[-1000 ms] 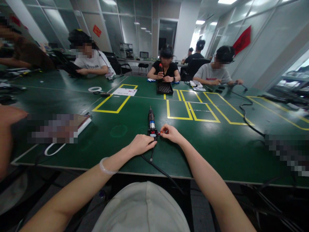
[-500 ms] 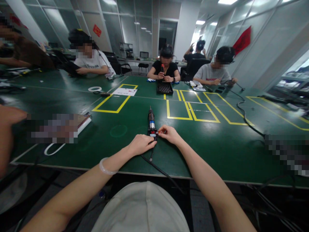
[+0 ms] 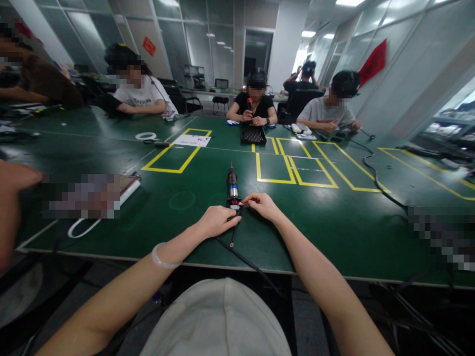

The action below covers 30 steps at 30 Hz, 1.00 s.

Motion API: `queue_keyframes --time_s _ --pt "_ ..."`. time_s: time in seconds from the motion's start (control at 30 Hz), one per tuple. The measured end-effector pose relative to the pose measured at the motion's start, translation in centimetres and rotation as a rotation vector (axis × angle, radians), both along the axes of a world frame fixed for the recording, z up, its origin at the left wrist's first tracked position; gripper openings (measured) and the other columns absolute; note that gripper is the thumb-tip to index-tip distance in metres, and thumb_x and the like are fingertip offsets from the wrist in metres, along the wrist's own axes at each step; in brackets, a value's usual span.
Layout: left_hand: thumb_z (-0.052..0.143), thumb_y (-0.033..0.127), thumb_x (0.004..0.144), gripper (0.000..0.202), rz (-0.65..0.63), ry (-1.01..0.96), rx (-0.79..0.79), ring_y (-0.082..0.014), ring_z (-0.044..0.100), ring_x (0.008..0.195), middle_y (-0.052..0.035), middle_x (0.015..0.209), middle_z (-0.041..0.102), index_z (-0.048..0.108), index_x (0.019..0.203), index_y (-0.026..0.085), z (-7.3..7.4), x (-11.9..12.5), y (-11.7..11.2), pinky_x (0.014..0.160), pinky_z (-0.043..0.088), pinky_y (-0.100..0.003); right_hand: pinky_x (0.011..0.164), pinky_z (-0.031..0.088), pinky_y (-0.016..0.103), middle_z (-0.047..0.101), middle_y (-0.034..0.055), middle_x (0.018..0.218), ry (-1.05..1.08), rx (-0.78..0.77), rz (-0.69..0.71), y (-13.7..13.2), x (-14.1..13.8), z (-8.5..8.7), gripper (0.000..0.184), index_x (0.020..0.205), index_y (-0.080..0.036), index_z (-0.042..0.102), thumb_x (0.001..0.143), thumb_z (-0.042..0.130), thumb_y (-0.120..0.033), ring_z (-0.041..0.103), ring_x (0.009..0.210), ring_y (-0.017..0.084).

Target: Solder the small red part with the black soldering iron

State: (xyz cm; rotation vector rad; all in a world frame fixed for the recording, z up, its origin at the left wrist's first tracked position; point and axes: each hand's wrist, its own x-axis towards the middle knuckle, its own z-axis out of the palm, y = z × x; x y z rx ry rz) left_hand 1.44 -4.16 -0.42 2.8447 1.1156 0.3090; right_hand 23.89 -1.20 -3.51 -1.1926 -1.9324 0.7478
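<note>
An electric screwdriver [image 3: 233,189] with a dark body, a silver-and-blue band and a thin bit lies on the green table, its bit pointing away from me. My left hand [image 3: 215,220] is closed around its rear end, thumb toward me. Close to the right side of that rear end, my right hand [image 3: 263,205] pinches a small red-orange piece [image 3: 244,202], too small to make out. Whether this piece is joined to the screwdriver I cannot tell. A black cable [image 3: 248,262] runs from under my left hand over the table's near edge.
Yellow tape rectangles [image 3: 181,171] mark the table [image 3: 319,232]. A white sheet [image 3: 192,141] and a white coil [image 3: 146,136] lie farther off. Across from me a person works over a black tray [image 3: 253,134]. Blurred-out devices lie left and right; other people sit around.
The red-orange piece and my right fingertips have shifted very slightly. My left hand and the screwdriver stay where they were.
</note>
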Motion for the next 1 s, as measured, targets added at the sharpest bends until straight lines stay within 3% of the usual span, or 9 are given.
queue_keyframes --time_s 0.13,0.23,0.3,0.37,0.47,0.57,0.77,1.0 --pt "0.032 0.051 0.099 0.051 0.023 -0.067 -0.077 -0.0158 0.062 0.069 -0.0021 0.071 0.067 0.062 0.071 0.021 0.4 -0.3 0.3 0.061 0.036 -0.025 0.073 0.046 0.028 0.073 0.0019 0.084 0.007 -0.004 0.009 0.3 0.0 -0.3 0.03 0.088 -0.019 0.076 0.078 0.051 -0.006 0.062 0.075 0.016" --pt "0.031 0.051 0.099 0.05 0.12 -0.166 -0.116 -0.0151 0.059 0.066 -0.001 0.069 0.064 0.061 0.073 0.021 1.1 -0.3 0.8 0.06 0.037 -0.025 0.079 0.048 0.03 0.074 0.0023 0.088 0.03 -0.013 0.033 0.3 -0.1 -0.4 0.034 0.09 -0.019 0.076 0.076 0.05 -0.004 0.065 0.082 0.017" --pt "0.036 0.05 0.097 0.043 0.165 -0.262 -0.042 -0.0167 0.06 0.077 -0.0024 0.08 0.066 0.062 0.079 0.021 1.4 -0.1 1.3 0.068 0.042 -0.026 0.084 0.049 0.031 0.074 0.0023 0.09 0.063 -0.026 0.069 0.2 -0.2 -0.5 0.037 0.092 -0.02 0.076 0.076 0.048 -0.002 0.067 0.086 0.018" --pt "0.044 0.047 0.095 0.033 0.124 -0.328 0.052 -0.0197 0.059 0.099 -0.0055 0.104 0.067 0.064 0.094 0.021 1.3 0.3 2.0 0.086 0.045 -0.03 0.086 0.049 0.032 0.074 0.0024 0.092 0.085 -0.031 0.101 0.1 -0.3 -0.5 0.04 0.094 -0.02 0.076 0.075 0.047 -0.001 0.067 0.087 0.018" --pt "0.051 0.045 0.091 0.033 0.013 -0.266 0.056 -0.0235 0.048 0.126 -0.0068 0.134 0.057 0.064 0.113 0.024 0.5 1.0 3.3 0.108 0.035 -0.04 0.087 0.048 0.033 0.074 0.0027 0.095 0.075 -0.019 0.111 0.1 -0.2 -0.3 0.039 0.094 -0.021 0.077 0.074 0.049 -0.001 0.066 0.089 0.018" --pt "0.054 0.044 0.089 0.03 0.031 -0.14 -0.001 -0.0264 0.041 0.135 -0.0056 0.139 0.056 0.067 0.109 0.026 -0.4 1.5 4.3 0.116 0.024 -0.051 0.087 0.047 0.033 0.073 0.0024 0.094 0.053 -0.015 0.102 0.0 -0.2 -0.1 0.038 0.093 -0.021 0.077 0.074 0.051 -0.001 0.063 0.087 0.018" --pt "0.057 0.04 0.084 0.023 0.095 -0.082 0.008 -0.0282 0.037 0.137 -0.0015 0.134 0.059 0.069 0.099 0.029 -0.3 1.1 5.0 0.117 0.014 -0.057 0.083 0.047 0.03 0.071 0.0034 0.097 0.037 -0.012 0.077 -0.3 -0.6 0.2 0.036 0.095 -0.02 0.076 0.076 0.05 -0.003 0.062 0.086 0.016" --pt "0.052 0.043 0.085 0.026 0.157 -0.029 -0.029 -0.0266 0.042 0.133 0.0012 0.14 0.056 0.069 0.101 0.031 0.3 -2.8 8.1 0.116 0.017 -0.055 0.083 0.049 0.03 0.072 0.003 0.092 0.095 -0.051 0.058 -0.2 -0.6 -0.1 0.034 0.094 -0.018 0.074 0.077 0.049 -0.002 0.064 0.084 0.015"
